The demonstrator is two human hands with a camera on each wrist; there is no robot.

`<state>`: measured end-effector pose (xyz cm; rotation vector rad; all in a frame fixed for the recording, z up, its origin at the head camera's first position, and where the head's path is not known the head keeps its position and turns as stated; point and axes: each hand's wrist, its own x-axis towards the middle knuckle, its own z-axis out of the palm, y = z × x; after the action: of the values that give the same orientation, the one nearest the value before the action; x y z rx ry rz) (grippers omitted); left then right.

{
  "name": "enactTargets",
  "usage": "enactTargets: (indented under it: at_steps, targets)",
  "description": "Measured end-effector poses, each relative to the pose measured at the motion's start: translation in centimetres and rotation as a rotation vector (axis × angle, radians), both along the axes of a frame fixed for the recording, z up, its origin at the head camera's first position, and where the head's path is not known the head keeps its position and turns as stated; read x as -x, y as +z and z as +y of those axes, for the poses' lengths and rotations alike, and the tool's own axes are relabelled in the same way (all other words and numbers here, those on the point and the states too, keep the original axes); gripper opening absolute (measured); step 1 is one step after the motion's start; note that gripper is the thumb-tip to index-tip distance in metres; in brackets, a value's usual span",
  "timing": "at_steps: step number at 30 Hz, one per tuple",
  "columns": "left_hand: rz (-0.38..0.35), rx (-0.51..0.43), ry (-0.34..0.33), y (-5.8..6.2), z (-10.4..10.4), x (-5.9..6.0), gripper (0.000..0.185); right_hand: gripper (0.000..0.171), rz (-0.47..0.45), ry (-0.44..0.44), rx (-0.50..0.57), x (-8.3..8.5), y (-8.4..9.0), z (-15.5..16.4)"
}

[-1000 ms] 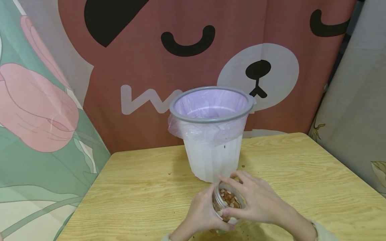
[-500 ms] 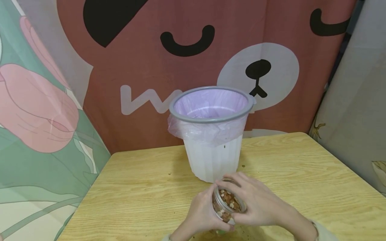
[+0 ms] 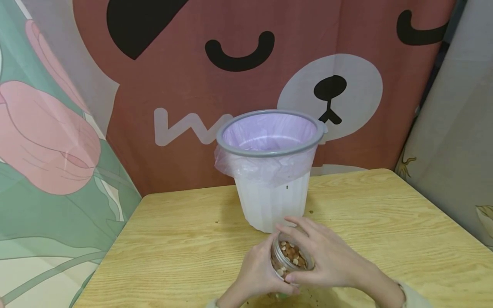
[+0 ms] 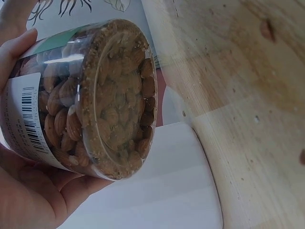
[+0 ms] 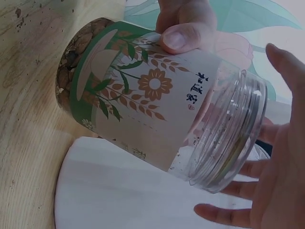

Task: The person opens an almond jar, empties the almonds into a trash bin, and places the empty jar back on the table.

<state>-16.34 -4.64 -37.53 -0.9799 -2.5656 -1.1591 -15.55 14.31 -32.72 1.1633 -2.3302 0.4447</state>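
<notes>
The left hand (image 3: 256, 269) grips a clear plastic jar of almonds (image 3: 289, 259), tilted above the light wooden bench (image 3: 173, 248). The right hand (image 3: 327, 256) cups its open mouth with relaxed fingers, just before the white bin with a purple bag (image 3: 269, 171).

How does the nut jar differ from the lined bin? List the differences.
The jar is small, clear plastic and packed with nuts; the bin is far larger, white, with a grey rim and a purple liner. The jar is tilted, gripped in the left hand; the bin stands upright on the table, untouched. Both are round and have open mouths.
</notes>
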Motion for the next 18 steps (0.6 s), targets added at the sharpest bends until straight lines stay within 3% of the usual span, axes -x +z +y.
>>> enactTargets:
  at_steps: [8, 18]
  targets:
    - [-0.005, -0.001, 0.001, 0.00, 0.06, -0.04, 0.088, 0.078, -0.045, -0.176, -0.008, -0.11, -0.14, -0.27]
    - [-0.023, 0.019, 0.029, 0.08, 0.13, -0.18, 0.088, 0.069, -0.057, -0.156, 0.015, -0.12, -0.32, -0.41]
